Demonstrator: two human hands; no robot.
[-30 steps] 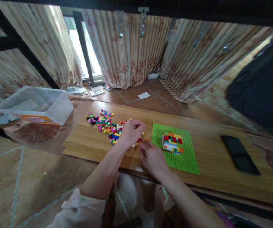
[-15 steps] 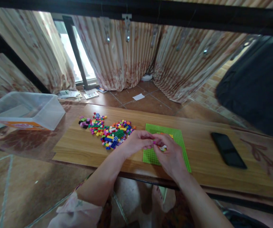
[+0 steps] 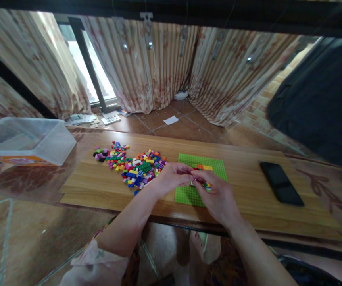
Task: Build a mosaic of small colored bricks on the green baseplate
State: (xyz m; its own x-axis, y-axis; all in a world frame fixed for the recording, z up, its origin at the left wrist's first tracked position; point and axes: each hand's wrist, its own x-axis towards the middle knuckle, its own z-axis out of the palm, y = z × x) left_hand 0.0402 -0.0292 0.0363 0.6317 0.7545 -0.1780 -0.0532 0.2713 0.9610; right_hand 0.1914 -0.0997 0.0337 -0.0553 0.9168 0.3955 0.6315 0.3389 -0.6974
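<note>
A green baseplate (image 3: pixel 215 165) lies on the wooden table (image 3: pixel 248 194), with a small multicoloured brick build (image 3: pixel 204 167) on it, mostly covered by my hands. My left hand (image 3: pixel 172 177) and my right hand (image 3: pixel 217 194) meet over the build, fingers pinched together on something small that I cannot make out. A pile of small coloured bricks (image 3: pixel 132 165) is spread on the table just left of my left hand.
A clear plastic tub (image 3: pixel 25 141) stands at the table's left end. A black phone (image 3: pixel 281 183) lies to the right of the baseplate. Curtains, a window and a tiled floor with papers are behind the table; a dark bag hangs at the right.
My hands left the brick pile's right edge and came together over the build on the green baseplate. The view has shifted, so the table sits a little further left.
</note>
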